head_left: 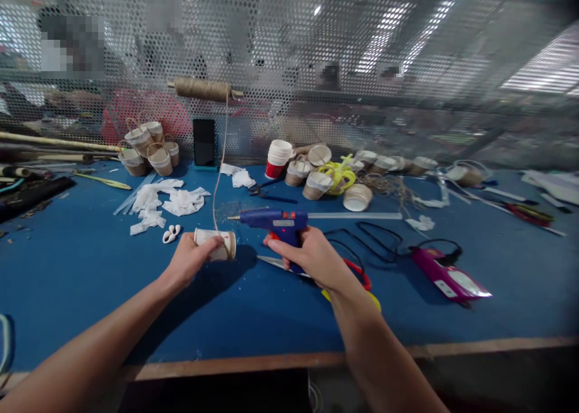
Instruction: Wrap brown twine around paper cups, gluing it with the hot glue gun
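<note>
A white paper cup (222,250) lies sideways in my left hand (192,255), whose fingers are closed round it. Some twine is at the cup's rim end, and a strand of twine (219,172) runs down to it from a spool (202,89) on the mesh. My right hand (312,253) grips a blue hot glue gun (275,219) by its handle. The gun's nozzle points left, above and apart from the cup. A long clear glue stick (357,216) sticks out of its back. Scissors (274,261) with red and yellow handles lie under my right hand.
Twine-wrapped cups (147,148) stand at the back left, more (319,184) at the back centre beside stacked paper cups (279,158). A phone (204,143) leans on the mesh. White scraps (185,201), pliers (271,193) and a purple power strip (446,274) with black cable lie on the blue table.
</note>
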Available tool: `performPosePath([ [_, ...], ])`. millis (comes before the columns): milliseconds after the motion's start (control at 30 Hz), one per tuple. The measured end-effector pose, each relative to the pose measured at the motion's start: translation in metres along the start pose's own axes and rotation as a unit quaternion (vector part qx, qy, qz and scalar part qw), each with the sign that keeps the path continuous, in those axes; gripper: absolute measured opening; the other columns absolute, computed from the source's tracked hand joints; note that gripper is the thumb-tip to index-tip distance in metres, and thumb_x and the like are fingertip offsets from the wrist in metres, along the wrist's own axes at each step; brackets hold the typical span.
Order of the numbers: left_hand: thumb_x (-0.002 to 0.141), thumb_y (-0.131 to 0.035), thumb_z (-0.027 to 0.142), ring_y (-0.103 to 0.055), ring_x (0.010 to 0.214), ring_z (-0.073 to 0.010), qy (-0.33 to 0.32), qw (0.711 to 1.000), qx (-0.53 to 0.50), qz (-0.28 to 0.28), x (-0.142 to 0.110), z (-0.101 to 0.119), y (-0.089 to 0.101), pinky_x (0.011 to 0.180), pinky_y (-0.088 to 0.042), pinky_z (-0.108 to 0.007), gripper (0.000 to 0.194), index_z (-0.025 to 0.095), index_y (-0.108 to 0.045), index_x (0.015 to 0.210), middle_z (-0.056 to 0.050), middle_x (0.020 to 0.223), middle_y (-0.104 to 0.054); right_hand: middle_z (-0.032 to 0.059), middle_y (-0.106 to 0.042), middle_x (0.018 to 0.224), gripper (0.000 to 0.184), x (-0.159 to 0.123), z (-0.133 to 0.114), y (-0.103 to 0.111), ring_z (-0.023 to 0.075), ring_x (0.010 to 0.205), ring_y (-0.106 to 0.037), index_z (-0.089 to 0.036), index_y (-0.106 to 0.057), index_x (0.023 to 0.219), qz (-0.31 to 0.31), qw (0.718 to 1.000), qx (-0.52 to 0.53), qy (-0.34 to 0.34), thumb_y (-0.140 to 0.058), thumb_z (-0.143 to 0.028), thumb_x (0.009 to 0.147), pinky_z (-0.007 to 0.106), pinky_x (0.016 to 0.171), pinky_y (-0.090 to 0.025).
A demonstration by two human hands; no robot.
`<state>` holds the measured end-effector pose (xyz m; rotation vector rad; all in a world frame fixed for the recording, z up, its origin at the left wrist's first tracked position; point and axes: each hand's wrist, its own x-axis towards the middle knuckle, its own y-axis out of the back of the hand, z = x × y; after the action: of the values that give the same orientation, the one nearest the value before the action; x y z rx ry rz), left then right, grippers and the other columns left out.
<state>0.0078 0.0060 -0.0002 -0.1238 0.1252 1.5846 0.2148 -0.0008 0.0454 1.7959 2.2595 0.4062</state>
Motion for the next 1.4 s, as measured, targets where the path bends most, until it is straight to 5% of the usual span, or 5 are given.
performPosePath([
  [167,0.058,-0.062,0.030,-0.047,0.043,-0.0099,0.002,1.000,0.000,0.003,0.007,0.002,-0.001,0.043,-0.035,-0.021,0.021,0.010,-0.065,0.059,-0.001,0.049,-0.058,-0.0034,-0.050,0.043,0.021,-0.005,0.000,0.002,0.0118,0.042,-0.047,-0.018,-0.056,0.062,0.010,0.992,-0.124,0.004,-0.059,-0.038,0.070,0.026,0.044,-0.040],
  [400,0.062,-0.061,0.031,-0.049,0.047,-0.0113,-0.037,0.999,0.033,0.010,0.008,0.004,0.000,0.046,-0.038,-0.021,0.023,0.010,-0.068,0.066,-0.001,0.052,-0.061,0.0028,-0.067,0.084,0.020,-0.004,0.004,-0.002,0.0215,0.080,-0.060,-0.020,-0.062,0.086,0.034,0.980,-0.179,0.075,-0.056,-0.035,0.074,0.035,0.077,-0.046],
  [767,0.067,-0.055,0.029,-0.057,0.057,-0.0160,-0.127,0.984,0.123,-0.012,0.003,0.006,0.000,0.057,-0.045,-0.025,0.022,0.012,-0.069,0.070,-0.003,0.062,-0.067,0.0034,-0.068,0.085,0.015,-0.005,0.004,-0.007,0.0230,0.088,-0.061,-0.021,-0.061,0.085,0.038,0.968,-0.220,0.110,-0.054,-0.031,0.076,0.036,0.081,-0.045],
  [1400,0.069,-0.052,0.034,-0.049,0.049,-0.0122,-0.133,0.976,0.170,0.018,0.005,0.003,-0.001,0.049,-0.039,-0.022,0.029,0.009,-0.067,0.067,-0.003,0.055,-0.062,0.0055,-0.065,0.084,0.016,-0.012,0.002,-0.011,0.0208,0.080,-0.061,-0.018,-0.057,0.088,0.040,0.957,-0.269,0.105,-0.052,-0.028,0.077,0.033,0.074,-0.046],
])
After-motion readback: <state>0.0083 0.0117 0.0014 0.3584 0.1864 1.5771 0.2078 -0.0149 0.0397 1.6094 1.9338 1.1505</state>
